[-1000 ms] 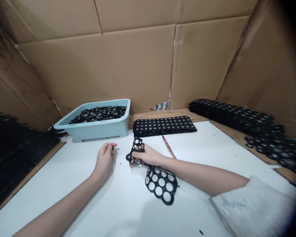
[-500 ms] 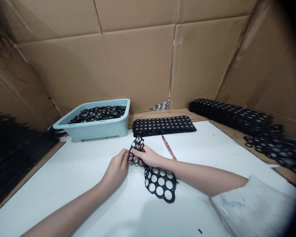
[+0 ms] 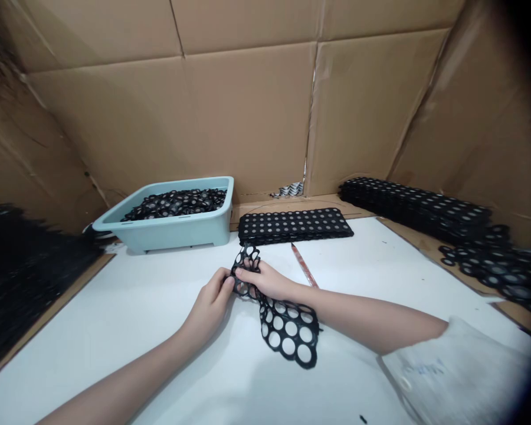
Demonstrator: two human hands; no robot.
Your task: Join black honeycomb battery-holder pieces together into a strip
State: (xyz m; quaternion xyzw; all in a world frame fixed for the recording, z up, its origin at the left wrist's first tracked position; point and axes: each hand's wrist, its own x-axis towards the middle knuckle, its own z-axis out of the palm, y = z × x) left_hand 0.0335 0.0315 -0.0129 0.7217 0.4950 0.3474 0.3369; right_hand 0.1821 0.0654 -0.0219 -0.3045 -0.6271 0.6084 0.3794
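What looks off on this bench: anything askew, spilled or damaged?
Loose black rings lie scattered at the right, spilling off the neat stack of sheets onto the cardboard. A red pen lies loose by the right hand. The holed sheet held by both hands is crumpled; the left hand pinches its edge.

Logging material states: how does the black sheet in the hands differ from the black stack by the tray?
The held sheet is single, limp and draped, its holes open; the stack lies flat, layered, its holes filled with pale discs. Both are black and perforated.
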